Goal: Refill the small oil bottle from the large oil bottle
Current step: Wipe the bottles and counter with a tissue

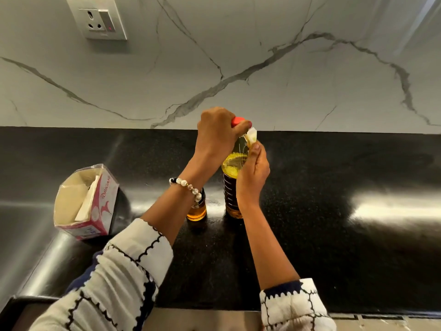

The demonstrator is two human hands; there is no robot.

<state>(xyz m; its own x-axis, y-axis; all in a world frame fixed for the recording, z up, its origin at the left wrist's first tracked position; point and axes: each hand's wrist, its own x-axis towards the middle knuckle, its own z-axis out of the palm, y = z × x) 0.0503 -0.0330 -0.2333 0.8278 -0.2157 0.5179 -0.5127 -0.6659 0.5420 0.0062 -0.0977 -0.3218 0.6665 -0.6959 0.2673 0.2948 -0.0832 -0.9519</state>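
Large oil bottle (232,185) upright, red cap (237,120) gripped by left hand (216,132).

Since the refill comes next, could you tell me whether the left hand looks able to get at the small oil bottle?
Probably yes: the small oil bottle stands uncovered beneath the left forearm, though the left hand must first release the red cap.
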